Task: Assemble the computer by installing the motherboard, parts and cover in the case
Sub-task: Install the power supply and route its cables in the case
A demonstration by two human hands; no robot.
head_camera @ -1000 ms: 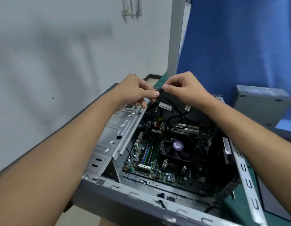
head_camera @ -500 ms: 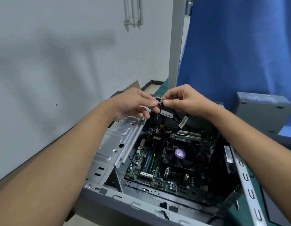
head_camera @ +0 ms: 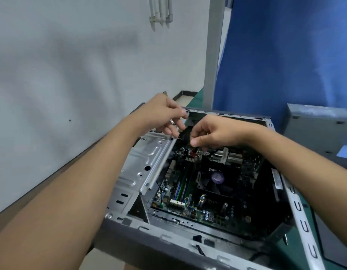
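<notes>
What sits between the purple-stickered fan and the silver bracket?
Head view: long blue and green memory slots on the motherboard lie between fan and bracket.
</notes>
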